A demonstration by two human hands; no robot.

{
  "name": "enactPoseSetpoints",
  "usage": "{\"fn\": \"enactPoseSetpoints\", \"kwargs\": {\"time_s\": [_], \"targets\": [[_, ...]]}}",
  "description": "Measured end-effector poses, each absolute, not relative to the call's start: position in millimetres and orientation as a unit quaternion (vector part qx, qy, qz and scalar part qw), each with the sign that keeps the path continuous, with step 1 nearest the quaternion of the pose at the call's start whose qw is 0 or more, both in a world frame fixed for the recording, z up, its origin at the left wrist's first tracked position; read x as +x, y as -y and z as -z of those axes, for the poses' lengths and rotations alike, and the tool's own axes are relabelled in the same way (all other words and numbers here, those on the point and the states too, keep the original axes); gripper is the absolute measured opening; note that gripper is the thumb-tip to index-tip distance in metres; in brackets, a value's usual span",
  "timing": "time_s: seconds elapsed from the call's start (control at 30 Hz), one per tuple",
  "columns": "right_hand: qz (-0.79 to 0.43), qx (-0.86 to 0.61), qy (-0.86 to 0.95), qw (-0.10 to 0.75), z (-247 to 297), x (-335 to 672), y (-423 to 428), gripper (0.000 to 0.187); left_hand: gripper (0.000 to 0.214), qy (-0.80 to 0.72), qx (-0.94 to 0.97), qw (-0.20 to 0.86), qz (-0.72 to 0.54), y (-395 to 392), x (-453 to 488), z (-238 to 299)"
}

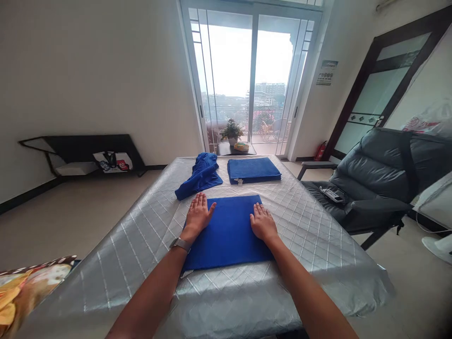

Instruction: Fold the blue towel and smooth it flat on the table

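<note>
A folded blue towel (226, 235) lies flat on the table in front of me, its near edge close to the table's front. My left hand (199, 213) rests palm down on its left edge, fingers stretched forward and thumb apart. On the opposite edge lies my right hand (263, 221), also flat, with fingers extended. Farther back, a stack of folded blue towels (254, 168) sits with a white tag at its front corner. Left of the stack is a crumpled blue towel (201, 175).
A silver quilted cover (141, 240) drapes over the table. To the right stands a dark grey armchair (370, 174) holding a small device with a cable. Behind the table, a potted plant (232, 131) stands on a chair before the sliding door. A patterned cloth (35, 287) is at lower left.
</note>
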State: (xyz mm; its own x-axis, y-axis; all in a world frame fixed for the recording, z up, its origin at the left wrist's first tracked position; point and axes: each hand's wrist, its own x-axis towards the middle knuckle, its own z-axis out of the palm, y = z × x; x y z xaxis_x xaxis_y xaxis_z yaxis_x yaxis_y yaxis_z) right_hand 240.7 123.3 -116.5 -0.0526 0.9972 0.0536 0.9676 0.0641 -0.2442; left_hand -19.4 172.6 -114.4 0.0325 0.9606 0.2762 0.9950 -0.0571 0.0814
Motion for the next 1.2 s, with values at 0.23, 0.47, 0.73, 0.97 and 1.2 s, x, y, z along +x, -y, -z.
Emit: {"fn": "enactPoseSetpoints", "kwargs": {"time_s": [0.23,0.47,0.73,0.97,1.2], "targets": [[-0.055,-0.665,0.737,0.108,120.6,246.3,-121.1,0.060,0.067,0.465,-0.877,0.010,0.125,-143.4,112.9,118.9],[-0.069,-0.672,0.730,0.106,116.2,244.3,-122.1,0.061,0.074,0.552,-0.828,-0.045,0.091,-144.0,80.0,125.9],[-0.066,-0.674,0.728,0.112,116.6,243.1,-122.8,0.061,0.085,0.671,-0.740,-0.005,0.049,-119.4,-54.2,134.9],[-0.023,-0.673,0.728,0.133,112.7,240.2,-116.2,0.058,0.088,0.682,-0.729,-0.001,0.064,-107.2,-56.0,130.3],[-0.030,-0.665,0.738,0.110,119.1,244.7,-73.2,0.062,0.093,0.682,-0.727,0.002,0.079,-113.8,-58.2,140.9]]}}
